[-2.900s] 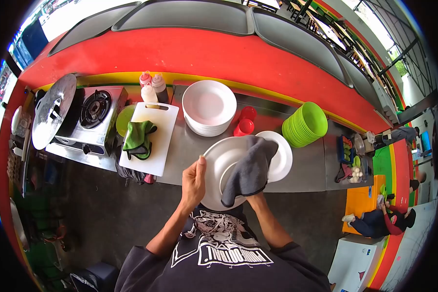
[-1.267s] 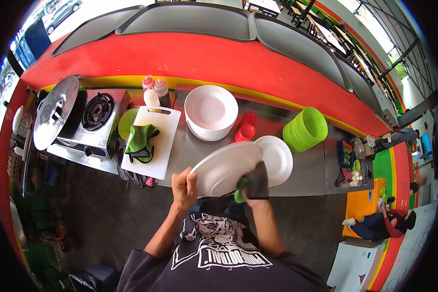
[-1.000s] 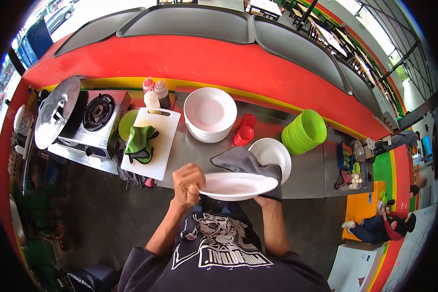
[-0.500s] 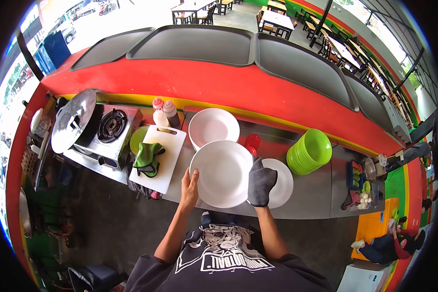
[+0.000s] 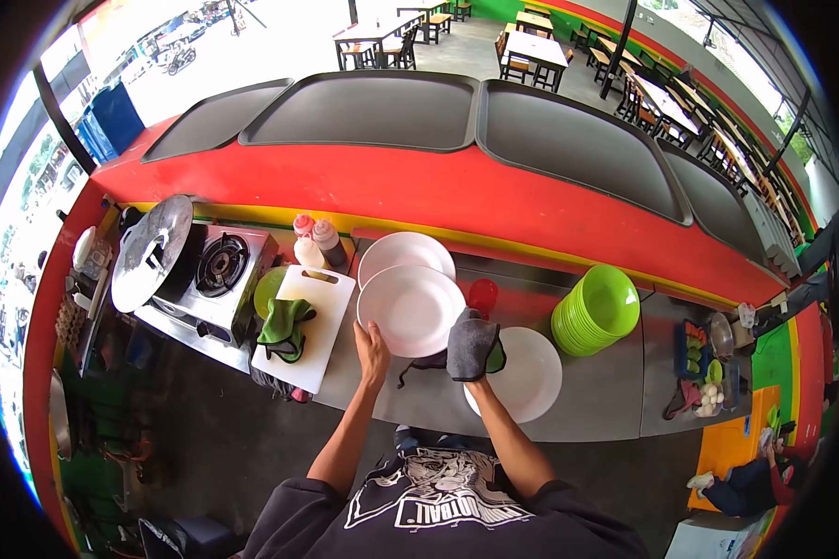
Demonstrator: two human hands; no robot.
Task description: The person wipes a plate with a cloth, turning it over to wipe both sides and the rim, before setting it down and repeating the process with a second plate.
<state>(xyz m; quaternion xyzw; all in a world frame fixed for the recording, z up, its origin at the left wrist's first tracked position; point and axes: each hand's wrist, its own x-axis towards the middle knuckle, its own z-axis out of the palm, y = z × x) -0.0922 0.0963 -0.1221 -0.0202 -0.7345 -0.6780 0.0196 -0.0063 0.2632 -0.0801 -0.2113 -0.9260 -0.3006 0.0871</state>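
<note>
A white plate (image 5: 410, 310) is held up over the steel counter by both hands. My left hand (image 5: 373, 354) grips its lower left rim, thumb on top. My right hand (image 5: 474, 346), covered by a grey cloth or mitt, is at its right rim; its fingers are hidden. Just behind, more white plates (image 5: 406, 250) show, partly covered by the held one. Another white plate (image 5: 524, 377) lies on the counter to the right, partly behind my right wrist. Between the held plate and the counter edge, something dark with a cord shows.
Green bowls (image 5: 597, 312) are stacked at right, near a red item (image 5: 482, 294). At left are a cutting board (image 5: 319, 345) with a green cloth (image 5: 286, 330), squeeze bottles (image 5: 326, 244) and a stove (image 5: 222, 270). Black trays (image 5: 373, 110) line the red ledge. A person (image 5: 746, 484) sits far right.
The held plate has moved back and away from my body, now overlapping the rear plates more. More of the plate at right and the dark corded thing now show. The view has tilted slightly.
</note>
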